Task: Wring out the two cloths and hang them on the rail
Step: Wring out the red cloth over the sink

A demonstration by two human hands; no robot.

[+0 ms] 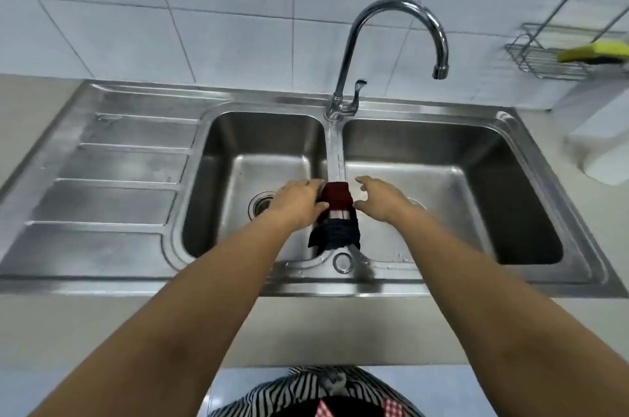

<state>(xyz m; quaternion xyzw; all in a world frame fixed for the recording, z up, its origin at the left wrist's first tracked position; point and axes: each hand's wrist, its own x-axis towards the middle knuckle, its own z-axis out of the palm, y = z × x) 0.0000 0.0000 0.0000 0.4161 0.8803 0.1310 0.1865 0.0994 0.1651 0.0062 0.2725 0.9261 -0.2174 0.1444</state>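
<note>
L fingers [315, 183] on red cloth [337, 195], R hand [381, 200] beside

Steel double sink [129, 198] set in a pale countertop [23, 130]. Red cloth [336, 196] and dark cloth [335, 233] draped over the divider between the basins, right between the left hand [299, 200] and the right hand [381, 200]. Drainboard ribs well left of the left hand. Faucet [391, 42] beyond both hands.
</note>
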